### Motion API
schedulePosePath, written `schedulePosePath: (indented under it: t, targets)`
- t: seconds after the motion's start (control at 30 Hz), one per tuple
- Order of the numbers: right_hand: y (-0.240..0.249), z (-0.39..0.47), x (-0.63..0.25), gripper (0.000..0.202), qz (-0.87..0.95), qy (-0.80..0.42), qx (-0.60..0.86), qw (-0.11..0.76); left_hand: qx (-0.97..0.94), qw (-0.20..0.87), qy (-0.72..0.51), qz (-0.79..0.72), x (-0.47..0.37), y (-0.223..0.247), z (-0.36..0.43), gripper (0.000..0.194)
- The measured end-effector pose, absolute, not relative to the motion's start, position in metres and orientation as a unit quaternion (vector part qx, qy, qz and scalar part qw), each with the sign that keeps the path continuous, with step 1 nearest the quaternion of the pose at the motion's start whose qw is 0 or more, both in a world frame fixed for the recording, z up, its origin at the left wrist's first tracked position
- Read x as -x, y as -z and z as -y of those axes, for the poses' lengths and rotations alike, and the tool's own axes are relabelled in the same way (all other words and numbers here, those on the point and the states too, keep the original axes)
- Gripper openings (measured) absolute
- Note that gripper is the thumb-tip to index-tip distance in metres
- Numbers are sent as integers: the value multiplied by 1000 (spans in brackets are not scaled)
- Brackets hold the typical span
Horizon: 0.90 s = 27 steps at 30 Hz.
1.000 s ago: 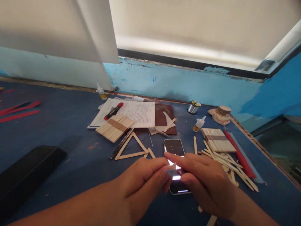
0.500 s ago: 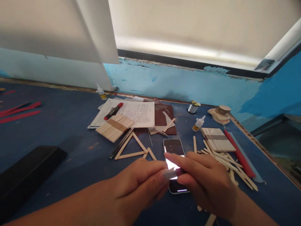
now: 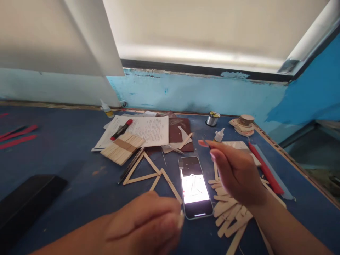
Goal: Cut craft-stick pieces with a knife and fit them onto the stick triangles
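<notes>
My left hand (image 3: 148, 225) is closed low in front, near the lower left of the phone. A small pale piece (image 3: 181, 219) shows at its fingertips; its kind is hidden by the fingers. My right hand (image 3: 236, 166) is raised to the right of the phone, thumb and fingers pinched on a slim dark object (image 3: 205, 141) whose tip pokes out. Most of it is covered. The phone (image 3: 191, 210) lies face up with a lit picture on screen. Left of it, craft sticks form a triangle (image 3: 140, 178), with further sticks (image 3: 171, 186) touching its right corner.
Loose craft sticks (image 3: 230, 212) lie under my right forearm. Behind are a banded stick bundle (image 3: 120, 150), papers (image 3: 156, 131), a marker (image 3: 121, 130), a wire spool (image 3: 212, 119) and glue bottles (image 3: 219, 135) (image 3: 107, 109). A black object (image 3: 34, 191) lies left, red strips (image 3: 265, 170) right.
My hands were together over the phone, on a grey piece and a dark purple piece. Now they are apart: the right has gone up and right, the left down and left. The view has shifted slightly.
</notes>
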State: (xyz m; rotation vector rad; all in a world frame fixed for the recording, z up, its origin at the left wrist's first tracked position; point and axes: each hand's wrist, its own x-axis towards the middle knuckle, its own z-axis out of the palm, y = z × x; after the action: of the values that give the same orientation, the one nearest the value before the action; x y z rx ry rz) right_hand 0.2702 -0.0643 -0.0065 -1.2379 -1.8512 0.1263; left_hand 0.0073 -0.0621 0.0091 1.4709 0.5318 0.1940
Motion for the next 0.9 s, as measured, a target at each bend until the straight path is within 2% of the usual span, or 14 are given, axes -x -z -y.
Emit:
schedulePosePath:
  t: [0.17,0.4,0.6,0.83,0.9]
  targets:
    - [8,81,-253,31,796,-133,436,399,-596,756,-132,-237,-14,-3,49,48]
    - [7,94,-242,40,824,-196,383,369,-607,751,-158,-209,-18,-1,46,46]
    - [10,99,-240,44,829,-205,381,355,-588,761,-148,-231,-20,0,49,44]
    - [16,89,-241,39,816,-120,422,376,-551,794,-133,-221,-15,1,50,54]
    - [17,76,-248,33,765,-124,491,397,-586,781,-53,-208,-13,0,56,54]
